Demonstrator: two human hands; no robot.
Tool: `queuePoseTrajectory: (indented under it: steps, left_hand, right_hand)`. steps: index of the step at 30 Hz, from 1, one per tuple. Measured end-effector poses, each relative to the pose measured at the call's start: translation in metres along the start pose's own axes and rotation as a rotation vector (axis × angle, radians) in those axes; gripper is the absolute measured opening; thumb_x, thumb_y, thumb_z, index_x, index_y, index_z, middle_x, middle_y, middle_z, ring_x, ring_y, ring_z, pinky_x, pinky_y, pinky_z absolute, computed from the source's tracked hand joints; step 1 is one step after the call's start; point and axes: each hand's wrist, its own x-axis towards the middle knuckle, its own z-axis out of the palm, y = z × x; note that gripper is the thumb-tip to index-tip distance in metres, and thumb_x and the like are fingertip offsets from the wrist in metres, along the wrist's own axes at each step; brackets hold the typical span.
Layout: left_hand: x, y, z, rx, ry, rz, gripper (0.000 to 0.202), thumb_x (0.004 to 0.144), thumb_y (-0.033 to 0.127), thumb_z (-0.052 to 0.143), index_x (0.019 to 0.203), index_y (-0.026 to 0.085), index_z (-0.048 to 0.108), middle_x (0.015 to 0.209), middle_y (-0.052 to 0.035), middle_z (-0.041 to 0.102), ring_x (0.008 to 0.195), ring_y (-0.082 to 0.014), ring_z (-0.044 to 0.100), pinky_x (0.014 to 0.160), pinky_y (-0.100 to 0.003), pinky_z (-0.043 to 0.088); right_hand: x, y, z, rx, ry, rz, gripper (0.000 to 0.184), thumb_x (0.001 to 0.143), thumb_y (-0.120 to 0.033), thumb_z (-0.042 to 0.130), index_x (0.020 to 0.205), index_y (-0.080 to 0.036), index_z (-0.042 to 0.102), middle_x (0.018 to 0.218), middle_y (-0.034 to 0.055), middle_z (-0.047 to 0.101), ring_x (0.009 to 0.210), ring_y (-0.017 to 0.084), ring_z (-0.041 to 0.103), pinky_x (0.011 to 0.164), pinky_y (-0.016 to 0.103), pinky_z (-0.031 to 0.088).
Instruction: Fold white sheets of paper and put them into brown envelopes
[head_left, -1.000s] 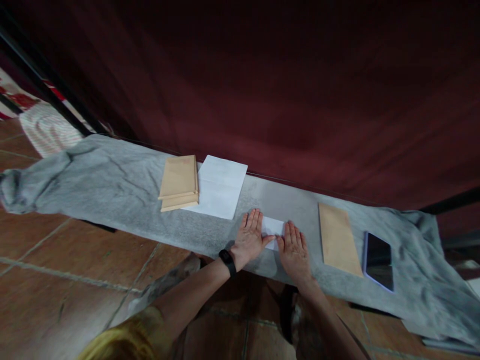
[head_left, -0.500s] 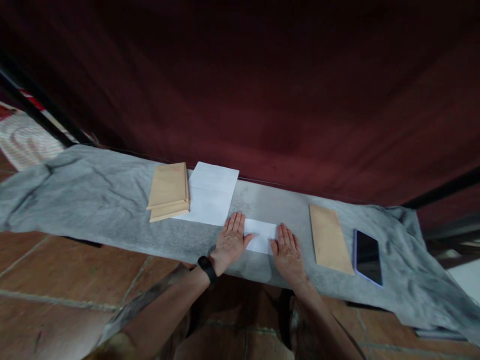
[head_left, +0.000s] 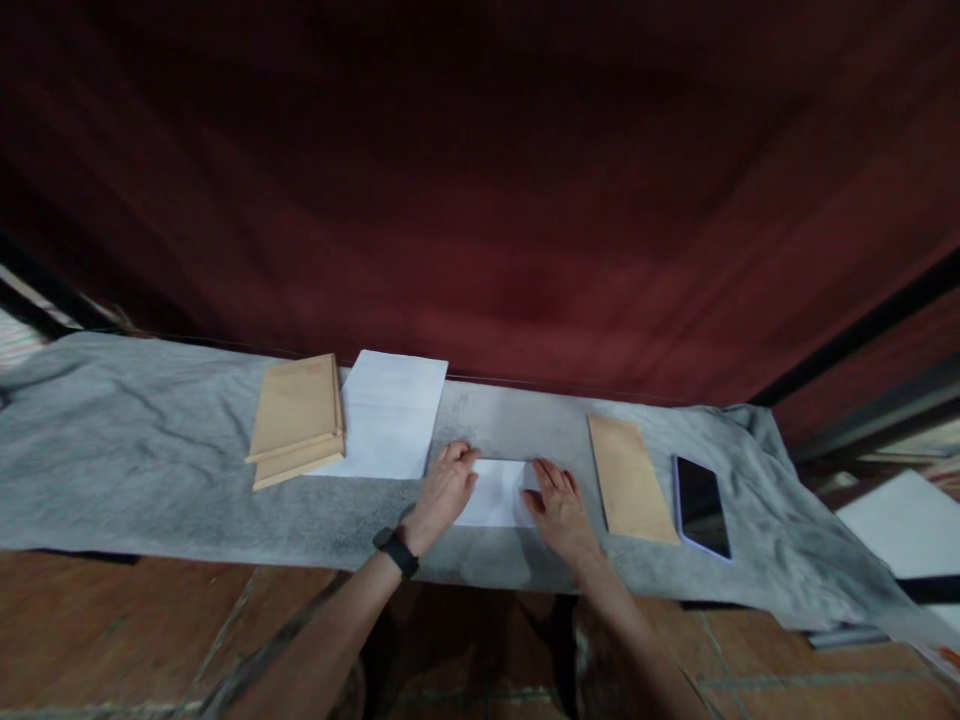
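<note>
I see the narrow paper (head_left: 496, 495) apparently folded, the wider sheet (head_left: 391, 420) lying unfolded, and cannot tell whether the left hand (head_left: 445, 488) and right hand (head_left: 559, 510) pinch or only press.

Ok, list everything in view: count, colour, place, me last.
Small paper: one, white, front centre
Larger paper: at least one, white, left of centre
Stacked envelopes: at least two, brown, overlapping the larger paper
Single envelope: one, brown, right
Phone: one, black and purple, further right
Cloth: one, grey, beneath
Backdrop: one, dark red, behind
Tiles: several, brown, floor
Bars: several, black, both edges
Flat object: one, white, far right
Wristband: one, black, left wrist
Left hand: one, bare, small paper's left end
Right hand: one, bare, right end
</note>
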Motion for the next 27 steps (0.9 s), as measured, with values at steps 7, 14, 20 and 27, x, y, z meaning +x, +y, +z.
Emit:
queuePoseTrajectory:
  steps: [7,14,20,27]
  left_hand:
    - [0.003,0.021,-0.029,-0.169,0.19,0.056,0.016,0.092,0.011,0.053,0.088,0.021,0.064,0.093,-0.0036,0.065,0.093,-0.0205,0.062,0.086,-0.036,0.051]
    - [-0.016,0.026,-0.056,-0.021,0.247,0.342,0.021,0.1,0.014,0.046,0.095,0.021,0.065,0.109,-0.0057,0.068,0.103,-0.0209,0.059,0.091,-0.037,0.047]
    - [-0.03,0.009,-0.052,0.073,-0.07,0.47,0.018,0.095,0.008,0.054,0.099,0.021,0.066,0.119,-0.0043,0.068,0.11,-0.0207,0.06,0.097,-0.038,0.047]
    - [-0.039,0.001,-0.055,-0.003,-0.225,0.451,0.025,0.088,0.002,0.056,0.099,0.023,0.065,0.119,-0.0013,0.069,0.113,-0.018,0.062,0.1,-0.033,0.046]
  right_hand:
    - [0.018,0.002,-0.022,0.402,0.102,0.119,0.047,0.094,-0.026,0.05,0.14,-0.017,0.054,0.124,0.0128,0.069,0.112,0.024,0.066,0.097,0.04,0.054]
    - [0.019,0.007,-0.058,0.493,0.183,-0.069,0.034,0.1,-0.024,0.045,0.114,-0.028,0.075,0.115,0.0054,0.074,0.109,0.022,0.067,0.097,0.039,0.054]
    - [0.003,0.009,-0.059,0.193,-0.074,-0.293,0.04,0.097,-0.013,0.047,0.121,-0.032,0.072,0.12,0.0007,0.074,0.108,0.019,0.067,0.097,0.036,0.053]
    - [-0.008,0.001,-0.064,0.176,-0.267,-0.33,0.044,0.088,-0.007,0.051,0.113,-0.033,0.075,0.116,-0.0026,0.075,0.104,0.016,0.069,0.097,0.031,0.053]
